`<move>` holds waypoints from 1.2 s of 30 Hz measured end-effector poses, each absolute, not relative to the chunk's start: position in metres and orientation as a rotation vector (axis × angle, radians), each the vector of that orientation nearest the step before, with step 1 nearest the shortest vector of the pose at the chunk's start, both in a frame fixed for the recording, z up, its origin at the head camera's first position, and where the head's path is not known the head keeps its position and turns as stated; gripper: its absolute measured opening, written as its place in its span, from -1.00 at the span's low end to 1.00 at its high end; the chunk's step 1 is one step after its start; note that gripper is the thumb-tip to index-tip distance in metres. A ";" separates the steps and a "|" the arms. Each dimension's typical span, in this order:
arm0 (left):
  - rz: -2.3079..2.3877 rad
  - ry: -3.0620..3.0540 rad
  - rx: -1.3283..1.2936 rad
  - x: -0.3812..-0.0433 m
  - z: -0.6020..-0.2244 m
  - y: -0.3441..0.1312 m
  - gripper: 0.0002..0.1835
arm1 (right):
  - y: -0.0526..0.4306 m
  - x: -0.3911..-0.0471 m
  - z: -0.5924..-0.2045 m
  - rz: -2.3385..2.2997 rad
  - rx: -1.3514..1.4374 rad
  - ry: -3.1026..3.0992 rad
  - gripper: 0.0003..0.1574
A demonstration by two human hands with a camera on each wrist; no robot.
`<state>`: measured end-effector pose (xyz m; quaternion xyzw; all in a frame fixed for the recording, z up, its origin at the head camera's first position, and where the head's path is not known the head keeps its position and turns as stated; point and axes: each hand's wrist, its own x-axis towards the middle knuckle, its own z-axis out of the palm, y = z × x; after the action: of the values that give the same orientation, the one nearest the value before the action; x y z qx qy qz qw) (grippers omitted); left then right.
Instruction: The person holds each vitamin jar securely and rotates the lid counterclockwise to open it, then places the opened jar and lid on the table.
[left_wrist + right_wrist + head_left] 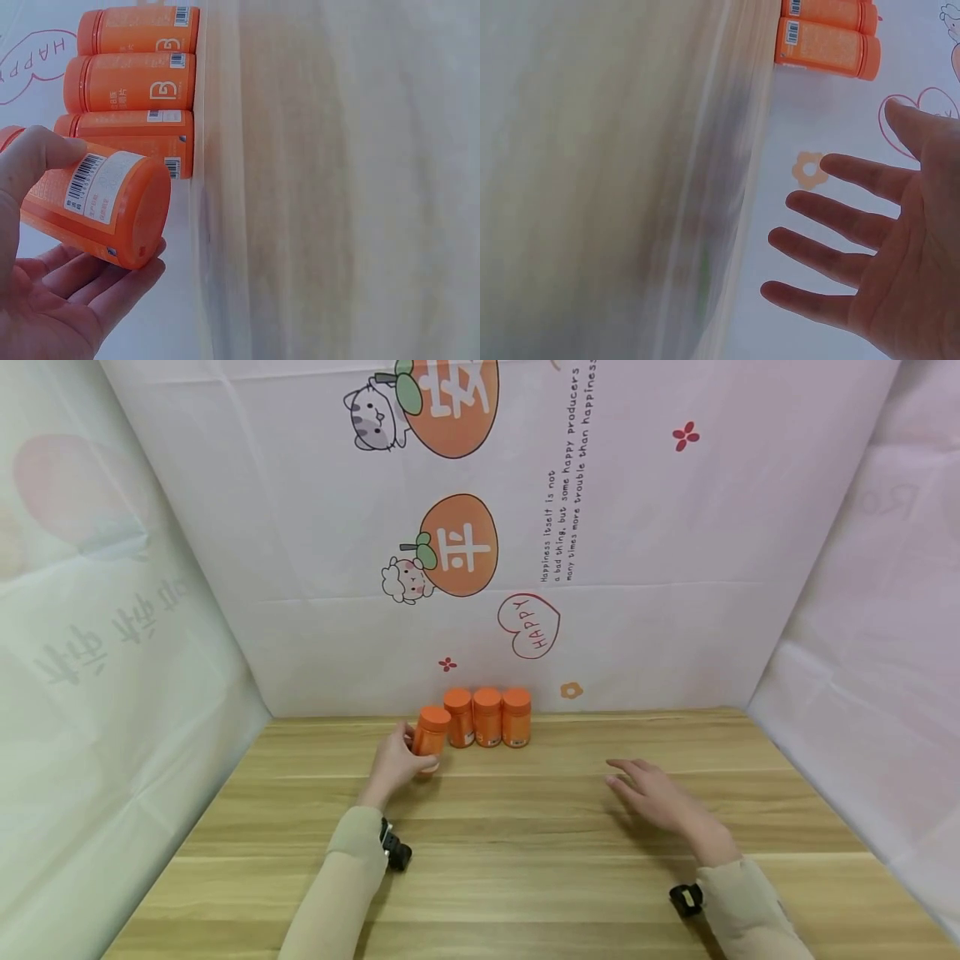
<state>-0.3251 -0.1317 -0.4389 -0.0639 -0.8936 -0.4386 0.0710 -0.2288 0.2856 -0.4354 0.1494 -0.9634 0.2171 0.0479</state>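
Observation:
My left hand [397,764] holds an orange bottle [431,735] between thumb and fingers, tilted slightly, just left of a row of similar bottles. In the left wrist view the held bottle [105,202] shows its base and a white barcode label; the thumb lies across its side. Three orange capped bottles stand upright side by side at the back of the table: a left one [460,720], a middle one [487,720] and a right one [517,720]. My right hand [654,795] hovers over the table on the right, fingers extended, with nothing in it.
The wooden table [525,852] meets a white printed cloth [637,610] behind the bottles. White cloth walls [862,693] also rise at both sides. Each wrist carries a small black camera, one on the left wrist [396,850].

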 end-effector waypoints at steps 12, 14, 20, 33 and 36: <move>-1.272 -2.710 -0.269 -0.312 -0.439 -0.132 -0.56 | 0.270 -0.237 -0.438 0.721 0.491 -2.926 -0.35; -1.274 -2.716 -0.283 -0.311 -0.440 -0.131 -0.57 | 0.268 -0.238 -0.438 0.729 0.499 -2.922 -0.35; -1.275 -2.741 -0.300 -0.304 -0.440 -0.129 -0.53 | 0.261 -0.241 -0.438 0.723 0.521 -2.919 -0.37; -1.251 -2.754 -0.375 -0.295 -0.436 -0.120 -0.50 | 0.251 -0.245 -0.436 0.758 0.546 -2.937 -0.35; -1.258 -2.754 -0.400 -0.294 -0.437 -0.117 -0.49 | 0.250 -0.247 -0.438 0.768 0.542 -2.940 -0.32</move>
<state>-0.2938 -0.1168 -0.4366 -0.1307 -0.9009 -0.4115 0.0437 -0.2468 0.2498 -0.4383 0.1754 -0.9522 0.2486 0.0274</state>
